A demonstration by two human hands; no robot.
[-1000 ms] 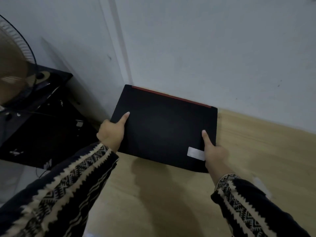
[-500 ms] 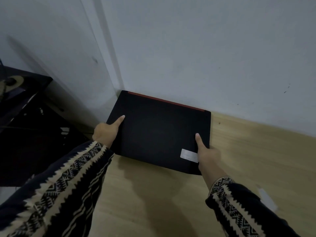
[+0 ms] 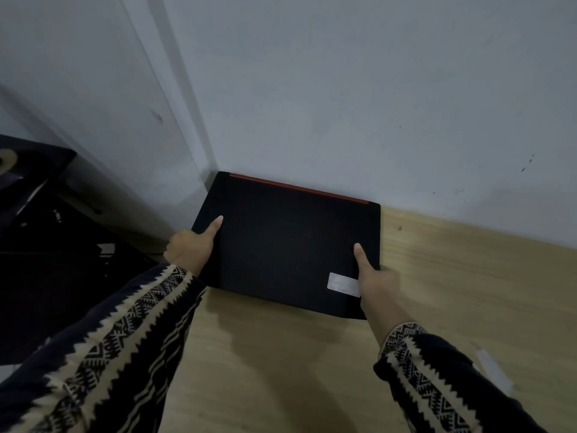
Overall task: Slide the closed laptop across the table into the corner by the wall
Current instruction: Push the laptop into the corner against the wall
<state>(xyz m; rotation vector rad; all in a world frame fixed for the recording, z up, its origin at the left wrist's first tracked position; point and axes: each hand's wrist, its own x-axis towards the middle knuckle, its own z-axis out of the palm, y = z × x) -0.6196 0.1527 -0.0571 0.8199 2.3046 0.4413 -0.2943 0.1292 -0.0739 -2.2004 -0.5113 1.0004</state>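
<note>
A closed black laptop [image 3: 287,242] with a red strip along its far edge and a white sticker near its front right corner lies flat on the light wooden table [image 3: 312,370]. Its far edge touches the white wall and its far left corner sits in the wall corner. My left hand [image 3: 193,245] grips the laptop's left edge, thumb on the lid. My right hand [image 3: 373,276] grips the right front edge, thumb lying on top. The other fingers are hidden under the edges.
The white wall [image 3: 343,104] runs behind the table and meets a side wall at the left. Left of the table, lower down, stands dark black furniture [image 3: 46,245] with clutter. A pale strip [image 3: 493,367] lies on the table at the right.
The laptop has slid a little farther into the corner, against the wall. Both hands kept their hold on its sides. The view has swung right, and the fan has left the frame.
</note>
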